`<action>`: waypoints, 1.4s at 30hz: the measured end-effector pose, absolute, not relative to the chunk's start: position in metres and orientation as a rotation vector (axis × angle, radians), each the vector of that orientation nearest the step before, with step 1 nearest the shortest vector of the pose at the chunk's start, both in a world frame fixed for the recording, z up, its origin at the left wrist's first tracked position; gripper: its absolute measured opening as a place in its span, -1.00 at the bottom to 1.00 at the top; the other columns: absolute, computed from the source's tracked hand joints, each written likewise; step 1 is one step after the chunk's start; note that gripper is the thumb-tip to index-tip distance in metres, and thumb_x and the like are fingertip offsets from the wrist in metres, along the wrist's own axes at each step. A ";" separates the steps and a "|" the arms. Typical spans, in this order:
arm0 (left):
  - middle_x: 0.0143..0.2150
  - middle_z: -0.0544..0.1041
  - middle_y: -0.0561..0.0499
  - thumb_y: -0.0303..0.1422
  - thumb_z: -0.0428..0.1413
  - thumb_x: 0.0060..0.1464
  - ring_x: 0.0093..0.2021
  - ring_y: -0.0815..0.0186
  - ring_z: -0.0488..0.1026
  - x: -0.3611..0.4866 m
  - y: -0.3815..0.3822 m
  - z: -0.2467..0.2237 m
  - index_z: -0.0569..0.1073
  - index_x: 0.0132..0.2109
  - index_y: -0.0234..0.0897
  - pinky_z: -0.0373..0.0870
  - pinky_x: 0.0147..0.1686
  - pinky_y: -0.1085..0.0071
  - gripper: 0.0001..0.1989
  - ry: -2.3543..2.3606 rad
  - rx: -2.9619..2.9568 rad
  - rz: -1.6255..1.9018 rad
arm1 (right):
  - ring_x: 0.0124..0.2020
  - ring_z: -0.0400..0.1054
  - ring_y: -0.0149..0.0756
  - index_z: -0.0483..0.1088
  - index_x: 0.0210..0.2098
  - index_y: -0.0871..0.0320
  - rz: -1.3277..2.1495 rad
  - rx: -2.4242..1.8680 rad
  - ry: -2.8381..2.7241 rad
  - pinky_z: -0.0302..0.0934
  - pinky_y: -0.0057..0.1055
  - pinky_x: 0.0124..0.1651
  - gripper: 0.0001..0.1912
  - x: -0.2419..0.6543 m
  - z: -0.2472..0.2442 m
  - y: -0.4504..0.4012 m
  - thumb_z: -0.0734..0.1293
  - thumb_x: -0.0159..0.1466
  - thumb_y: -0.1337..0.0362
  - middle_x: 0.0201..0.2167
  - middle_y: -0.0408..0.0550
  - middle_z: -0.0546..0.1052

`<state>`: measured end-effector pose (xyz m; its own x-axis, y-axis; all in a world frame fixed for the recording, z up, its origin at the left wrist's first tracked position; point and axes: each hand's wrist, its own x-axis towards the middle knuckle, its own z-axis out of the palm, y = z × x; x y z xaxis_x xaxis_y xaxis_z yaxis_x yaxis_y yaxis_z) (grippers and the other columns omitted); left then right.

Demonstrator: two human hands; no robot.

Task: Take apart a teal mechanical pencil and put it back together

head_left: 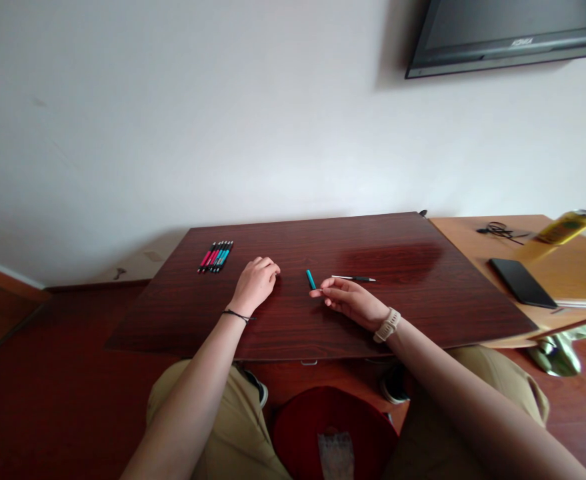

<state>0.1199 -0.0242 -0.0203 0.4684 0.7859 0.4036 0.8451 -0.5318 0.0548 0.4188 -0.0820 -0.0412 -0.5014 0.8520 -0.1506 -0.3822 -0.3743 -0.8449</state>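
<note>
My right hand (350,299) is over the middle of the dark table, its thumb and fingers pinched at the lower end of a teal pen barrel (310,278). The barrel tilts up and away from the fingertips. Just beyond this hand lies a thin pen part (360,278), white at one end and black at the other. To the left, my left hand (257,283) rests low over the tabletop with its fingers curled in; anything inside them is hidden. Farther left, several pink and teal pens (216,257) lie side by side in a row.
The dark wooden table (293,240) stands against a white wall. A lighter desk (567,267) adjoins it on the right, with a black phone (521,283), a coiled cable (501,231) and a yellow can (567,227). Below is a red stool (293,427) with a clear plastic bag (336,455).
</note>
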 end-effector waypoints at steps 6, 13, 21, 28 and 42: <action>-0.09 0.63 -0.06 -0.53 0.11 0.33 -0.04 0.09 0.49 0.122 -0.023 -0.024 0.60 -0.09 -0.16 0.41 0.01 0.16 -0.79 -1.437 -2.576 -0.568 | -0.31 0.43 -0.44 0.50 -0.13 0.11 1.950 -0.766 -0.993 0.36 -0.47 -0.16 -0.67 0.418 -0.040 -0.083 0.62 0.26 0.15 -0.01 0.02 0.71; -0.04 0.64 -0.07 -0.53 0.11 0.33 -0.01 0.07 0.51 0.123 -0.023 -0.027 0.56 0.01 -0.15 0.41 0.02 0.15 -0.77 -1.445 -2.573 -0.577 | -0.32 0.43 -0.46 0.50 -0.12 0.11 1.953 -0.761 -0.987 0.37 -0.49 -0.16 -0.66 0.418 -0.039 -0.083 0.63 0.25 0.16 -0.02 0.02 0.71; 0.10 0.57 -0.13 -0.48 0.15 0.32 0.13 0.04 0.49 0.133 -0.035 -0.016 0.51 0.17 -0.17 0.43 0.17 0.08 -0.69 -1.484 -2.552 -0.751 | -0.32 0.45 -0.46 0.49 -0.10 0.12 1.954 -0.769 -0.983 0.37 -0.48 -0.15 -0.64 0.419 -0.037 -0.084 0.63 0.25 0.15 -0.02 0.03 0.71; 0.07 0.60 -0.09 -0.35 0.11 0.44 0.12 0.13 0.52 0.172 -0.074 -0.004 0.54 0.09 -0.14 0.46 0.21 0.11 -0.83 -1.186 -2.957 -0.991 | -0.29 0.50 -0.41 0.52 -0.05 0.10 1.944 -0.772 -1.015 0.40 -0.41 -0.09 -0.60 0.417 -0.036 -0.084 0.64 0.23 0.14 -0.09 -0.03 0.70; -0.04 0.62 -0.06 -0.39 0.13 0.43 0.01 0.18 0.56 0.188 -0.081 -0.015 0.56 -0.03 -0.16 0.50 0.09 0.22 -0.90 -1.167 -3.082 -1.167 | -0.23 0.61 -0.35 0.50 0.08 0.12 1.835 -0.796 -1.278 0.46 -0.44 -0.15 -0.50 0.413 -0.043 -0.084 0.58 0.30 -0.01 -0.11 -0.05 0.64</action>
